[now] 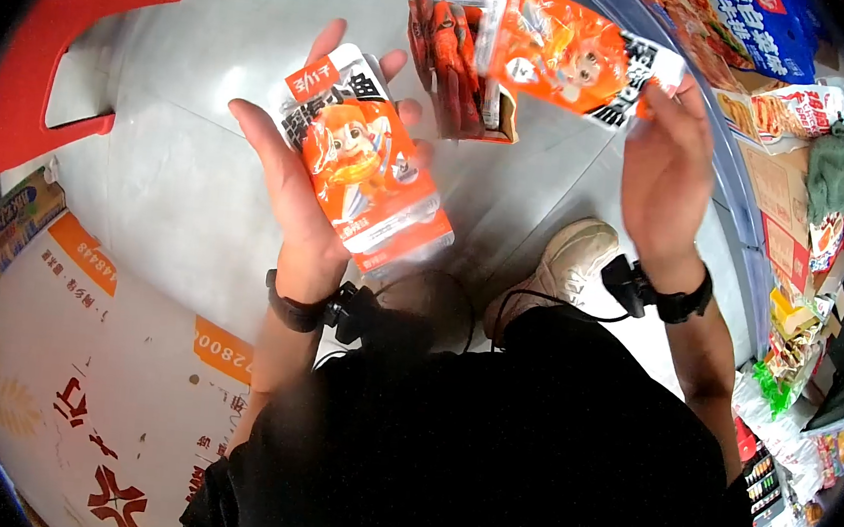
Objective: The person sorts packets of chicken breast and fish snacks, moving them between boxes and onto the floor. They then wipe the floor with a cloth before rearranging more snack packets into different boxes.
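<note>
Orange-and-white snack packets (pixel 365 163), apparently a small stack, lie on the palm of my left hand (pixel 298 187), left of centre. The fingers of that hand show behind and beside the packets. At the upper right, my right hand (pixel 669 170) pinches the right end of another orange packet (pixel 571 56) with a cartoon figure on it. That packet's left end overlaps an open box (pixel 508 120), which stands on the grey floor with red-orange packets (pixel 455 61) inside.
A red plastic stool (pixel 33 59) is at the upper left. A large printed white box or bag (pixel 110 387) fills the lower left. Snack bags (pixel 797 111) and cartons (pixel 783 205) line the right side. Two light shoes (pixel 578 262) are near the centre.
</note>
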Demonstrator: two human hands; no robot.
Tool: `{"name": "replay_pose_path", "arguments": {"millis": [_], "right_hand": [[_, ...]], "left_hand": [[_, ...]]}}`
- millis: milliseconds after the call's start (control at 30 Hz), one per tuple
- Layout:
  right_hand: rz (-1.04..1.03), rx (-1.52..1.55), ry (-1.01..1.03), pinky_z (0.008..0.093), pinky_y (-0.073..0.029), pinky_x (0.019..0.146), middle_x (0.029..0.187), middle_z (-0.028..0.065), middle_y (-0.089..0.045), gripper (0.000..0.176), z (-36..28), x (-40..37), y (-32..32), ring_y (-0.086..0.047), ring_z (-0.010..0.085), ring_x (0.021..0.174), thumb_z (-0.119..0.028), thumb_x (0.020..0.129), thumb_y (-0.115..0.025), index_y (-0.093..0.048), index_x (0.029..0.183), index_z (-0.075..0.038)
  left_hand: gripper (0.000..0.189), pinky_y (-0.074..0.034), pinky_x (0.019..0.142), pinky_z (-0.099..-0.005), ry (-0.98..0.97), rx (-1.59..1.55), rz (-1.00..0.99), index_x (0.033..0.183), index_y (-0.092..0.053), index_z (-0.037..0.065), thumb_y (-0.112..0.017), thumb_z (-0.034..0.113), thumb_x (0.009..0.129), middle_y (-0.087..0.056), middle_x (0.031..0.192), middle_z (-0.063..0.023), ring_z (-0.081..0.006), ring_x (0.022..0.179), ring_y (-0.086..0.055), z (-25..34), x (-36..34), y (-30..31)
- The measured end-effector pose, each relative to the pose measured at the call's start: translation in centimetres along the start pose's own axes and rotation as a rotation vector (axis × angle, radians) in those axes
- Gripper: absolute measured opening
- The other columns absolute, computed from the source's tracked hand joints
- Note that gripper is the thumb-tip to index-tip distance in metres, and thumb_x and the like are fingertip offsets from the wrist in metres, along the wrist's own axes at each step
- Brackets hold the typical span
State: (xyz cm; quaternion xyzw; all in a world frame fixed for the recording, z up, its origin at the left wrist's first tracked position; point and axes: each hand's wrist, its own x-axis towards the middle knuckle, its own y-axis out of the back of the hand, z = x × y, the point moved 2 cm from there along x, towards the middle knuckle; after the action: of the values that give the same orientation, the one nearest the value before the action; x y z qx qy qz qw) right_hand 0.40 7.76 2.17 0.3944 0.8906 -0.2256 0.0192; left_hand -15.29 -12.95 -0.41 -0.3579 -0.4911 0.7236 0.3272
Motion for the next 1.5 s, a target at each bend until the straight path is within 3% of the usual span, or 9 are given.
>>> {"name": "replay_pose_path", "arguments": {"millis": [367,400,467,700,833,1133,1200,1233,1500], "right_hand": [[-0.5,-0.584,-0.244,0.026,-0.049,0.087,0.109,0.0054,-0.065,0.028,1.1,-1.6,-7.6,-0.062,0.0131,0.099,-0.004,0.09,-0.061,-0.061,0.118,-0.003],[-0.526,-0.721,0.062,0.0284,-0.049,0.085,0.108,0.0062,-0.063,0.029,2.0,-1.5,-7.5,-0.059,0.0161,0.103,-0.008,0.087,-0.066,-0.062,0.116,-0.005],[-0.544,-0.848,0.371,0.0308,-0.05,0.082,0.107,0.007,-0.061,0.03,2.1,-1.6,-7.6,-0.056,0.0191,0.107,-0.012,0.084,-0.071,-0.062,0.113,-0.007],[-0.705,-0.974,0.396,0.051,-0.028,0.113,0.146,0.0262,-0.035,0.104,-1.5,-3.1,-9.0,-0.031,0.0397,0.139,-0.046,0.062,-0.087,-0.039,0.146,-0.006],[-0.772,-1.145,0.439,0.0571,-0.016,0.116,0.149,0.0266,-0.031,0.113,0.0,-5.0,-9.7,-0.027,0.0423,0.142,-0.045,0.057,-0.086,-0.031,0.149,-0.007],[-0.715,-1.067,0.258,0.0559,-0.021,0.115,0.15,0.0184,-0.035,0.111,0.8,-3.9,-9.0,-0.03,0.0368,0.141,-0.039,0.062,-0.088,-0.028,0.148,-0.002],[-0.68,-0.912,0.223,0.0519,-0.023,0.114,0.15,0.0188,-0.036,0.105,0.6,-3.4,-8.0,-0.032,0.0353,0.14,-0.035,0.067,-0.085,-0.028,0.148,-0.001],[-0.644,-0.756,0.19,0.0478,-0.025,0.114,0.149,0.0193,-0.037,0.099,0.4,-3.1,-7.4,-0.034,0.0338,0.14,-0.031,0.072,-0.083,-0.029,0.148,0.0],[-0.515,-0.578,0.198,0.0439,-0.035,0.108,0.145,0.0203,-0.043,0.07,-0.4,-3.1,-7.0,-0.042,0.0288,0.135,-0.018,0.085,-0.071,-0.036,0.142,0.003]], "left_hand": [[0.061,-0.047,0.099,-0.0382,0.375,-0.084,0.159,0.127,-0.05,-0.004,-0.043,0.049,0.098,-0.059,0.123,-0.0164,-0.025,0.11,-0.06,-2.6,-2.3,-3.8],[0.052,-0.047,0.098,-0.0371,0.273,0.39,0.373,0.128,-0.049,-0.004,-0.048,0.037,0.096,-0.058,0.123,-0.0169,-0.0256,0.111,-0.06,-2.9,-3.2,-4.5],[0.049,-0.05,0.097,-0.0405,0.438,0.33,0.353,0.128,-0.05,-0.003,-0.044,0.034,0.096,-0.061,0.121,-0.0187,-0.0274,0.109,-0.062,-2.1,-2.6,-4.2],[0.048,-0.046,0.1,-0.0406,0.269,-0.124,0.218,0.132,-0.049,-0.003,-0.047,0.024,0.092,-0.055,0.131,-0.0199,-0.0284,0.118,-0.056,-1.5,-1.5,-3.5],[0.055,-0.041,0.105,-0.0379,0.295,0.057,-0.017,0.143,-0.036,0.001,-0.041,0.025,0.094,-0.051,0.136,-0.0161,-0.0252,0.123,-0.052,-2.1,-3.4,-2.2],[0.076,-0.045,0.101,-0.0397,0.393,0.395,0.338,0.149,-0.028,0.013,-0.046,0.008,0.076,-0.05,0.134,-0.0133,-0.0239,0.12,-0.052,-2.1,-2.1,-4.5],[0.061,-0.05,0.094,-0.0402,0.271,0.163,0.312,0.131,-0.045,-0.008,-0.042,0.011,0.073,-0.056,0.124,-0.0196,-0.028,0.112,-0.057,-2.0,-2.1,-3.0],[0.071,-0.052,0.088,-0.0433,0.186,0.158,0.352,0.135,-0.043,-0.003,-0.044,0.01,0.065,-0.055,0.126,-0.0211,-0.0312,0.108,-0.056,-2.2,-1.8,-3.9],[0.075,-0.051,0.072,-0.0378,-0.005,0.203,0.057,0.125,-0.035,0.009,-0.043,0.007,0.051,-0.052,0.122,-0.0251,-0.0336,0.091,-0.058,-0.8,-0.8,-3.0]]}}
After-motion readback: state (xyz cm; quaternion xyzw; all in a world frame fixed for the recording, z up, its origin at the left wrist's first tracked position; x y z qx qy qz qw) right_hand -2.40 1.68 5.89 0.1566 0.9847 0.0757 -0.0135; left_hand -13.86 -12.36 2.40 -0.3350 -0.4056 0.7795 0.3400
